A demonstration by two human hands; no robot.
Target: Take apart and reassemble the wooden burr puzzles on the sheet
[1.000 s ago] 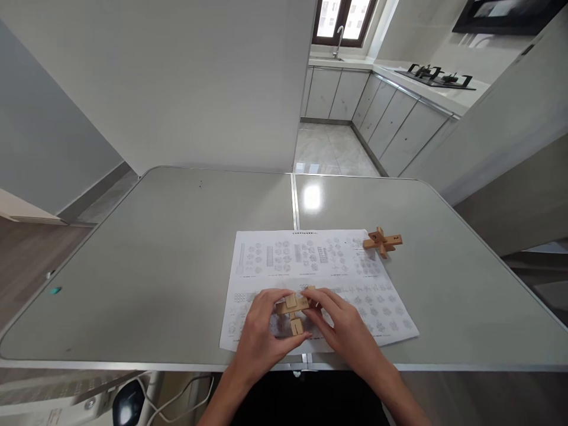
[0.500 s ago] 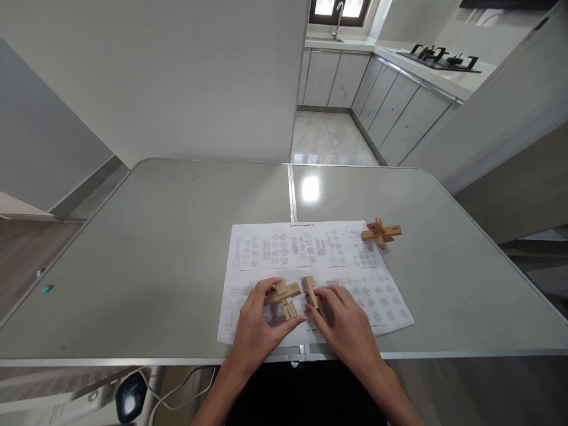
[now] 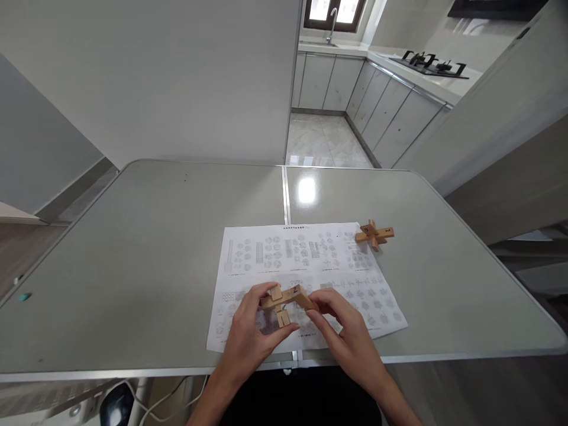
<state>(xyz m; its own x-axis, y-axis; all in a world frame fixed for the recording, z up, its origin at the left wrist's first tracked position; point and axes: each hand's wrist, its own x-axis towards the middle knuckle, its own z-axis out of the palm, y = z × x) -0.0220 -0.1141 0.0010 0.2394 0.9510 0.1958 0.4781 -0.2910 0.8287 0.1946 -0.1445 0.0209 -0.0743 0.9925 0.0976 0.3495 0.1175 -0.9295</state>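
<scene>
My left hand point(image 3: 254, 324) grips a small group of interlocked wooden puzzle pieces point(image 3: 283, 318), thumb in front and fingers behind. One piece in it bears a dark mark like a 2 or Z. Between the thumb and fingers of my right hand point(image 3: 344, 322) is a single wooden puzzle piece point(image 3: 304, 298), tilted, its upper end against the right end of the group. Whether the two are interlocked, I cannot tell. Both hands are over a printed instruction sheet point(image 3: 261, 275) with rows of small diagrams.
An assembled wooden cross-shaped puzzle point(image 3: 374, 235) lies at the sheet's upper right corner. The grey folding table point(image 3: 177, 254) has a metal seam down its middle. A small teal object point(image 3: 25, 297) sits near its left edge. Cables point(image 3: 166, 408) hang below at left.
My right hand has brought its piece leftward against the group in my left hand; a gap lay between them before. The whole view has shifted slightly.
</scene>
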